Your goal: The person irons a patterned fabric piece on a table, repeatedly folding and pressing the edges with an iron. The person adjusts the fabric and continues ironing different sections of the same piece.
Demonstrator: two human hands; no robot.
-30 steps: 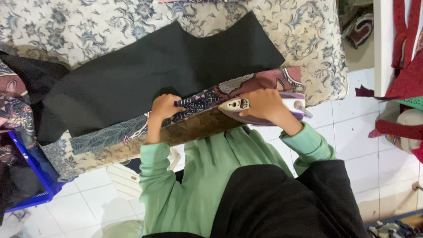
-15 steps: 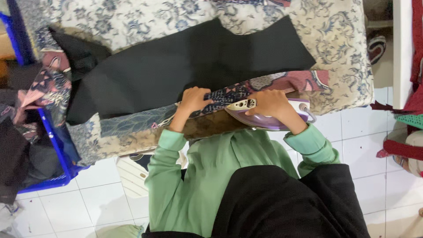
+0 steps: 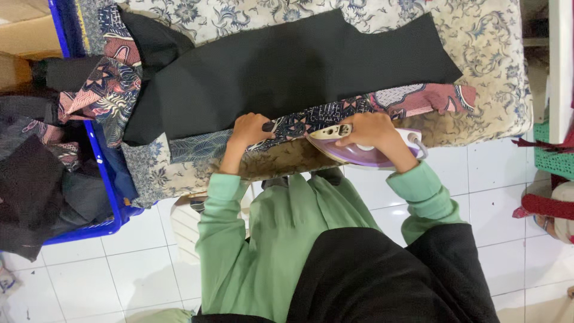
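Note:
A purple and white clothes iron [image 3: 402, 141] lies at the near edge of a padded board covered in floral cloth [image 3: 490, 54]. My right hand [image 3: 369, 130] grips its handle. My left hand [image 3: 250, 129] presses fingertips down on a strip of patterned batik fabric [image 3: 311, 115] that runs along the near edge, just left of the iron's tip. A large piece of black cloth [image 3: 287, 66] lies flat above the strip, covering the middle of the board. My green sleeves [image 3: 221, 203] reach up from below.
A blue plastic basket [image 3: 98, 173] at the left holds dark and patterned fabric pieces [image 3: 36, 179]. More batik cloth [image 3: 107, 84] hangs off the board's left end. White floor tiles [image 3: 496, 179] lie below. Red fabric [image 3: 547, 203] and a green crate [image 3: 553, 158] sit at the right.
The view has shifted so the board and basket appear further right and higher. My hands stay on the strip and the iron, which has crept slightly along the fabric.

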